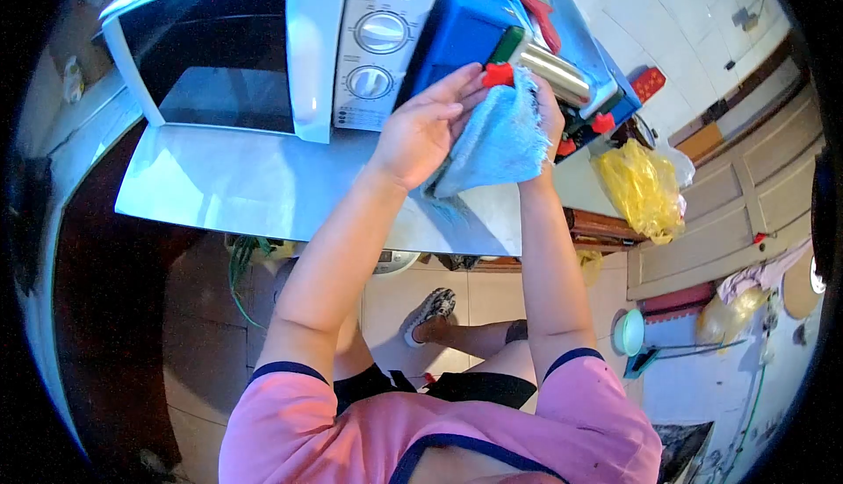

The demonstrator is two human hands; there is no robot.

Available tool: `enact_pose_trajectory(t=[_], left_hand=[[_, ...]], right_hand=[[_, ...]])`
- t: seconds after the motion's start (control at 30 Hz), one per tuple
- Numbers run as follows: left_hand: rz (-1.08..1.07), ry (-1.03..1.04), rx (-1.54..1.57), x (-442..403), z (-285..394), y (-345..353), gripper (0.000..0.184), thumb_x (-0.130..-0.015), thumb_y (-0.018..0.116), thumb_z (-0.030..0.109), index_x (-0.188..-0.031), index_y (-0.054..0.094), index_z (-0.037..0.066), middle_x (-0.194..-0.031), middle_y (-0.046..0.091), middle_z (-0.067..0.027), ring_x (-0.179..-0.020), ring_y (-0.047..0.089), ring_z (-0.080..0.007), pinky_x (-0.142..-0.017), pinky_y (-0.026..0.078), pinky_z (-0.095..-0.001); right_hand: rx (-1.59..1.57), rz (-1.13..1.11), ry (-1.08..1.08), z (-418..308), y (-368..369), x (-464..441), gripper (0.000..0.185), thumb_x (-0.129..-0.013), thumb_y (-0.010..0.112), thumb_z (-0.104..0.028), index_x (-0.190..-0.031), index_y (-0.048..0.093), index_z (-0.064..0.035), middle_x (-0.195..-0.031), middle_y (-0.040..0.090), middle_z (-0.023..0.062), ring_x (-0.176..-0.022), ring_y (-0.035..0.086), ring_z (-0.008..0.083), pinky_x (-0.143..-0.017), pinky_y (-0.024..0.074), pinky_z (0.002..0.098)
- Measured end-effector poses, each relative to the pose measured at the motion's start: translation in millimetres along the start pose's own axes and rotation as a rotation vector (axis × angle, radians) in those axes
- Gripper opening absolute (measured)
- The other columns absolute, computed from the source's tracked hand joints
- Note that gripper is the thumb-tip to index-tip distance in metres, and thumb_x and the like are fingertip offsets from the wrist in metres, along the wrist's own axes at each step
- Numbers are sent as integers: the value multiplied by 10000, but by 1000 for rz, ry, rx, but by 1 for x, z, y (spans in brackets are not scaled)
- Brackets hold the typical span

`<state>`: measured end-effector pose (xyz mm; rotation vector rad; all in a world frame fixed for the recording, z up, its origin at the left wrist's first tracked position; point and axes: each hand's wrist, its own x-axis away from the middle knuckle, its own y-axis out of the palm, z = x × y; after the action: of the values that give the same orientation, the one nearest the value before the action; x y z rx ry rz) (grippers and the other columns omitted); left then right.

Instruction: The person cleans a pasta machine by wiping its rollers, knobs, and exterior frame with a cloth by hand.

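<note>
A light blue cloth (pixel 502 143) hangs between my two hands, in front of a blue machine (pixel 467 23) with a shiny metal cylinder (pixel 555 73). My right hand (pixel 551 119) grips the cloth along its right side; its fingers are mostly hidden behind the fabric. My left hand (pixel 423 128) is at the cloth's left edge, palm up and fingers stretched out. Its fingertips reach a red star-shaped knob (pixel 498 75) at the top of the cloth; whether they touch it I cannot tell. More red knobs (pixel 602 122) show at the machine's right end.
A white microwave (pixel 316 54) with two dials stands left of the machine on a white tabletop (pixel 263 185). A yellow plastic bag (pixel 639 187) hangs by the table's right end. Lower right are a mint-coloured basin (pixel 629 332) and a cabinet door (pixel 729 220).
</note>
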<state>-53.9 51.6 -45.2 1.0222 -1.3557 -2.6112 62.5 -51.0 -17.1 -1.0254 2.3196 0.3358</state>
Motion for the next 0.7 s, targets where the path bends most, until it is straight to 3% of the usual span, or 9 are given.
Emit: enact_pose_trajectory(t=[0.13,0.23,0.33,0.37,0.5,0.6,0.67,0.7], left_hand=[[14,-10,19,0,-2,-4,578,-822,464,83,-1363,305,-43,-1351,417,-149,-1229,426,-223,-1056,298,-327],[21,-34,58,2,0,-2,558,-840,432,60,-1368,293,-53,-1350,418,-162,-1234,420,-230,-1058,294,-335],[2,-30,87,1,0,-4,553,-844,426,57,-1367,289,-59,-1354,412,-167,-1238,417,-229,-1055,298,-329],[-1,-24,97,0,0,-4,553,-844,426,57,-1367,289,-59,-1354,412,-167,-1238,417,-229,-1055,298,-329],[20,-7,163,-1,-5,-4,536,-858,414,57,-1363,286,-67,-1352,410,-175,-1225,432,-237,-1052,308,-331],[46,-1,165,0,-6,-1,522,-867,404,50,-1361,286,-69,-1350,410,-176,-1214,445,-237,-1040,330,-329],[80,0,138,1,-7,0,515,-870,399,43,-1360,287,-69,-1349,411,-175,-1209,451,-236,-1032,342,-328],[74,14,145,1,-7,1,510,-871,398,39,-1359,292,-65,-1343,420,-168,-1195,465,-224,-1016,361,-317]], right_hand=[[-15,105,-55,12,5,-4,224,-867,510,-9,-1087,547,-23,-963,606,55,-857,588,124,-758,494,245],[351,194,-177,7,17,-4,183,-864,513,-10,-1046,532,-20,-949,596,48,-840,579,121,-751,491,250],[435,174,-141,7,7,-5,189,-869,510,-11,-1057,527,-16,-942,599,49,-833,578,118,-751,489,257],[232,127,-74,1,5,-2,220,-876,513,-36,-1092,542,-4,-970,611,61,-857,590,126,-769,492,264],[-77,163,20,7,-8,4,268,-901,500,-77,-1145,558,18,-1061,616,98,-909,608,154,-789,503,276],[14,118,-15,-5,-10,-1,280,-903,503,-94,-1154,550,22,-1053,621,101,-907,612,162,-793,506,285],[-28,204,46,-16,4,-9,236,-894,508,-94,-1099,573,4,-984,631,78,-848,611,140,-749,503,262],[190,174,16,-17,3,-17,189,-874,526,-80,-1040,582,-11,-929,624,55,-794,597,130,-704,489,254]])
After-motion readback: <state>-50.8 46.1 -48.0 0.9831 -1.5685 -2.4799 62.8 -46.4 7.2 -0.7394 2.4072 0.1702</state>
